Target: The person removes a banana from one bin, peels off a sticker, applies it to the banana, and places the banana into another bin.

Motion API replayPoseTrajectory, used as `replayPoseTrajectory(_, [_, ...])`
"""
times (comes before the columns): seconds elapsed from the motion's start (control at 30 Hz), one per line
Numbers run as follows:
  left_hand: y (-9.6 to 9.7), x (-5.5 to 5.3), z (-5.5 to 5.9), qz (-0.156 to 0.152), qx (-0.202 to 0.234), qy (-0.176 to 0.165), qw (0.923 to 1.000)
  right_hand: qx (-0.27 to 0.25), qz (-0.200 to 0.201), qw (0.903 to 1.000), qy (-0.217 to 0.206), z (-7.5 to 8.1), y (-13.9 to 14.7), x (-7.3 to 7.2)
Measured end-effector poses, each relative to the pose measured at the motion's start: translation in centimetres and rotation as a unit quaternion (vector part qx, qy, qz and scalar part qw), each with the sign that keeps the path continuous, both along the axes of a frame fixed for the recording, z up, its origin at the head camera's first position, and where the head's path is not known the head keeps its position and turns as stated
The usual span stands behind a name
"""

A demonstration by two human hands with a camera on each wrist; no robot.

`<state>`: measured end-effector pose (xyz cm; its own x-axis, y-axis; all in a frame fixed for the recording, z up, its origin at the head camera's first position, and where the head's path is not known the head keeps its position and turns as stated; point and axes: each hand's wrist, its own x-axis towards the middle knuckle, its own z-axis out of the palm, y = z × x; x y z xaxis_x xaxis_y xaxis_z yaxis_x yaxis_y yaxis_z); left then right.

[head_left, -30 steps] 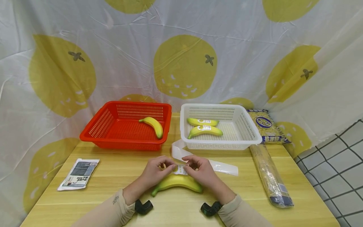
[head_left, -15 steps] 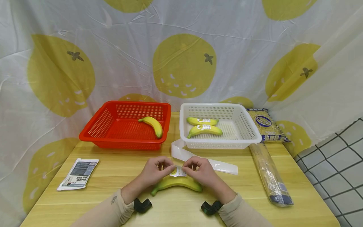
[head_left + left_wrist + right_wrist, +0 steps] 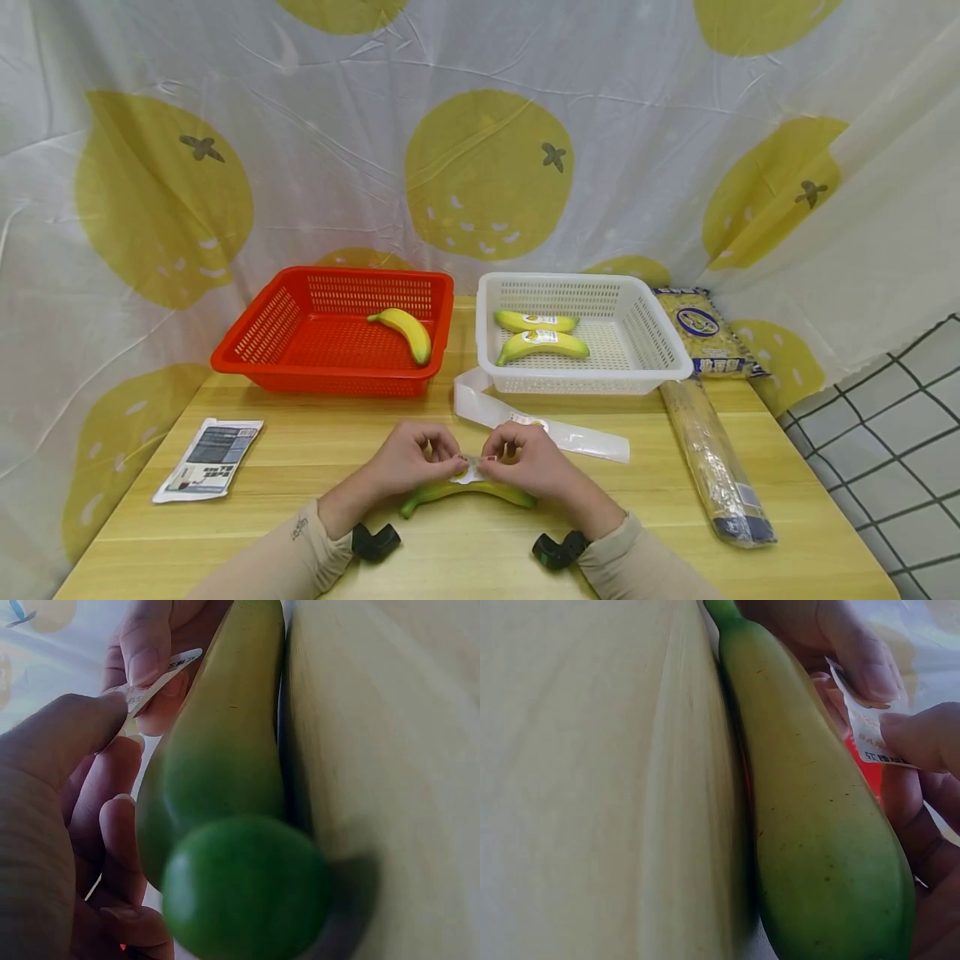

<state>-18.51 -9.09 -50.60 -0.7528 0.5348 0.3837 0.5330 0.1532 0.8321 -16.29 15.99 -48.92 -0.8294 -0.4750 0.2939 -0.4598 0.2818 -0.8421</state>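
From my remote seat I see the left hand (image 3: 416, 457) and right hand (image 3: 528, 458) facing each other, each with thumb and forefinger nipped together on one end of a small printed label (image 3: 467, 476). Just on my near side of the fingertips, a banana (image 3: 465, 490) lies crosswise between the wrists; I can't tell whether the label touches it. A glossy strip (image 3: 585, 440) runs just beyond the right hand. Farther out past that hand, a white basket (image 3: 585, 381) holds two labelled bananas (image 3: 543, 343), while a red basket (image 3: 322, 379) beyond the left hand holds one (image 3: 411, 337).
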Motion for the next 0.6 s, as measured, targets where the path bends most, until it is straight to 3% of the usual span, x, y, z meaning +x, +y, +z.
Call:
replayPoseTrajectory(0.2, [-0.07, 0.11, 0.31, -0.002, -0.036, 0.024, 0.999, 0.033, 0.008, 0.9993, 0.017, -0.28, 0.07, -0.09])
replayPoseTrajectory(0.47, [0.08, -0.11, 0.4, 0.001, -0.076, 0.081, 0.9938, 0.052, -0.005, 0.9936, 0.1, -0.58, -0.18, -0.28])
replayPoseTrajectory(0.6, [0.11, -0.08, 0.51, 0.039, -0.109, 0.095, 0.9887, 0.048, -0.02, 0.9942, 0.095, -0.72, -0.27, -0.3])
